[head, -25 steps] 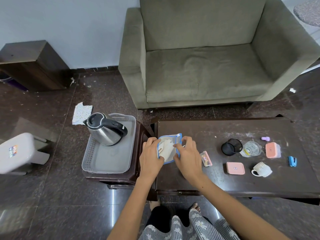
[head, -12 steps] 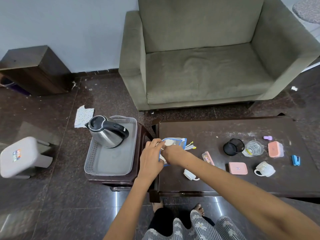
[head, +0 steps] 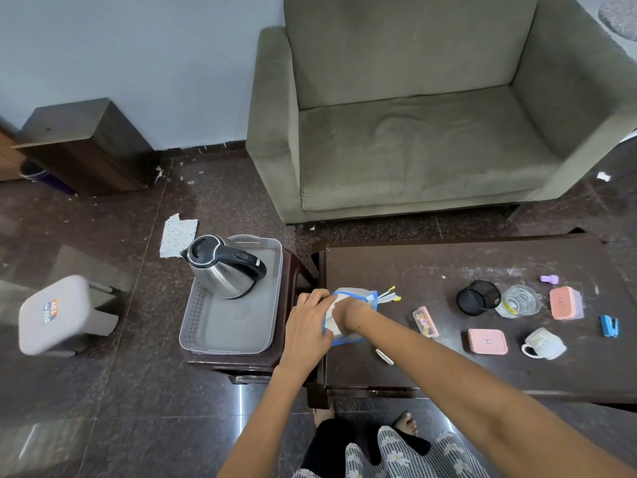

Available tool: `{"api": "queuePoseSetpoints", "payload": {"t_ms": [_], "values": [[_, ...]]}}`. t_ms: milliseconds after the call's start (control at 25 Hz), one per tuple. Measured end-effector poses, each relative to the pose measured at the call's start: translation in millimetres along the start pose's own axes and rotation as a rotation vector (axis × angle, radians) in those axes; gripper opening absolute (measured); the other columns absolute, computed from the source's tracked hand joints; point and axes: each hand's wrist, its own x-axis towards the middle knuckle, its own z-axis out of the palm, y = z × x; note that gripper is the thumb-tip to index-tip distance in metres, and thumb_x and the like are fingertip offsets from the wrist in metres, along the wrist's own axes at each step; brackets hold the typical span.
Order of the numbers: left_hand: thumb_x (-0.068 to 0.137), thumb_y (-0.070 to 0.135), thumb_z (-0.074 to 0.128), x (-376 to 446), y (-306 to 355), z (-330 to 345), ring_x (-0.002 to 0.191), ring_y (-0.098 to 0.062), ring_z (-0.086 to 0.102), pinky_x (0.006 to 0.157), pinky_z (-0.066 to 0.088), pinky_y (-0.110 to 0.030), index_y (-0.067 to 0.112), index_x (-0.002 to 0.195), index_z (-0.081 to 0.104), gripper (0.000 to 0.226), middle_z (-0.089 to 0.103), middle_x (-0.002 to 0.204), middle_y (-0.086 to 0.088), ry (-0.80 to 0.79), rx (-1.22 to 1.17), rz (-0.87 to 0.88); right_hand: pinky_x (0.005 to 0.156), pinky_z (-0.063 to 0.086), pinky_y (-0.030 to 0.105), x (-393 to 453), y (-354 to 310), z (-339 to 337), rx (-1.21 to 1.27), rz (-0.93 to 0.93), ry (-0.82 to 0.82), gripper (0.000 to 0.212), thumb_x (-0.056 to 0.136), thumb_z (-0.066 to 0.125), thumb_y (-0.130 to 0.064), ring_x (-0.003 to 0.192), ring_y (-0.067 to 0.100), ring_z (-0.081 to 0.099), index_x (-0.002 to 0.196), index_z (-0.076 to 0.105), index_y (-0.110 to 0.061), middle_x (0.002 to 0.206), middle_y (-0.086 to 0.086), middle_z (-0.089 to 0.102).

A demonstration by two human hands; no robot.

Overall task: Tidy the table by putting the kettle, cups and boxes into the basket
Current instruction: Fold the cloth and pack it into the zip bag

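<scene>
In the head view, both hands work a blue-edged pouch at the table's near-left corner: the left hand pinches its left edge, and the right hand reaches inside, its grip hidden. Thin sticks jut from the far end and could spill if the pouch tips. The kettle already stands in the basket; the cup and pink boxes wait at the right.

No lettering can be read with certainty. The grey stool at the left of the frame carries a colourful sticker, possibly numerals, too blurred to read.
</scene>
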Motion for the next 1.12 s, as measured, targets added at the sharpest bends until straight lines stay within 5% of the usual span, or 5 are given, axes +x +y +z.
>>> {"api": "queuePoseSetpoints", "payload": {"t_ms": [120,400,680,880,1120], "values": [[0.057,0.006,0.054,-3,1,1,0.101,-0.016,0.045,0.077,0.047,-0.031,0.024,0.123,0.057,0.068,0.054,0.119,0.009,-0.010,0.000,0.021,0.109,0.031,0.032,-3,2,1,0.017,-0.039,0.089,0.032,0.095,0.041,-0.019,0.127,0.021,0.044,0.122,0.054,-0.007,0.130,0.008,0.054],[0.057,0.004,0.055,-4,0,9,0.099,-0.017,0.046,0.075,0.048,-0.031,0.026,0.123,0.056,0.069,0.053,0.115,0.010,-0.032,-0.023,-0.035,0.108,0.035,0.036,-5,-6,4,0.121,0.057,0.050,0.033,0.095,0.043,-0.015,0.128,0.024,0.046,0.125,0.053,-0.006,0.134,0.008,0.053],[0.066,0.003,0.060,-15,-12,16,0.103,-0.017,0.047,0.075,0.050,-0.032,0.020,0.126,0.055,0.063,0.050,0.119,0.006,-0.022,-0.136,-0.205,0.078,0.050,0.038,-43,-3,14,0.302,0.063,0.607,0.031,0.086,0.050,0.005,0.115,0.027,0.052,0.114,0.057,-0.005,0.123,0.009,0.055],[0.062,0.000,0.063,-16,-23,21,0.086,-0.020,0.056,0.072,0.052,-0.036,0.012,0.110,0.063,0.050,0.050,0.108,0.004,0.011,-0.299,-0.301,0.042,0.048,0.023,-64,7,42,0.559,0.046,1.102,0.014,0.071,0.071,-0.007,0.074,0.016,0.063,0.079,0.068,-0.019,0.090,-0.005,0.067],[0.067,-0.004,0.069,-11,-26,17,0.065,-0.018,0.050,0.071,0.048,-0.028,0.004,0.124,0.058,0.059,0.050,0.116,-0.002,0.086,-0.397,-0.441,0.045,0.049,0.030,-89,10,42,0.798,0.320,1.253,0.020,0.083,0.056,-0.009,0.059,0.020,0.058,0.096,0.070,-0.015,0.097,0.005,0.060]]}}
